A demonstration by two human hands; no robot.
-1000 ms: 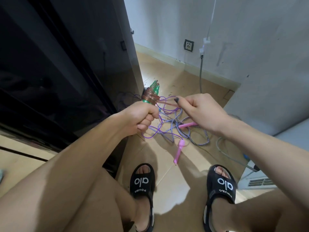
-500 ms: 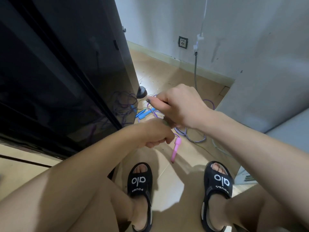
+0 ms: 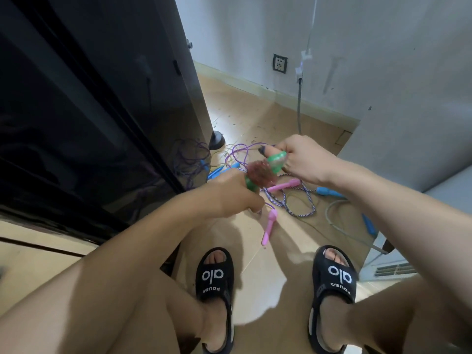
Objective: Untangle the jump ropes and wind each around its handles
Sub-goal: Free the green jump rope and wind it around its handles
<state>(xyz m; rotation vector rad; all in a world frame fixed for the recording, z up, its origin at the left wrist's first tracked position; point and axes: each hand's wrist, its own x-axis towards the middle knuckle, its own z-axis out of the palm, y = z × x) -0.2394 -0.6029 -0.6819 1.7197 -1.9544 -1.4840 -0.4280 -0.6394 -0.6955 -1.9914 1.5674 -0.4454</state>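
Observation:
A pair of green jump-rope handles (image 3: 277,161) wound with a reddish-brown rope (image 3: 261,174) is held between both hands above the floor. My left hand (image 3: 231,192) grips the lower end of the handles. My right hand (image 3: 304,159) grips the upper end, thumb on top. Below on the floor lie two pink handles (image 3: 268,227) with a purple-and-white braided rope (image 3: 301,208), a thin purple rope (image 3: 240,152), and blue handles (image 3: 222,169) tangled with a yellowish cord.
A black glossy cabinet (image 3: 102,111) stands at the left, its foot (image 3: 216,140) near the ropes. A grey wall with a socket (image 3: 280,63) and a hanging cable (image 3: 299,106) is behind. My sandalled feet (image 3: 215,274) rest on the tan floor. A white vented appliance (image 3: 388,267) is at the right.
The right hand has moved from over the left hand to the upper end of the green handles. The wound bundle, hidden half a second ago, shows between the hands again.

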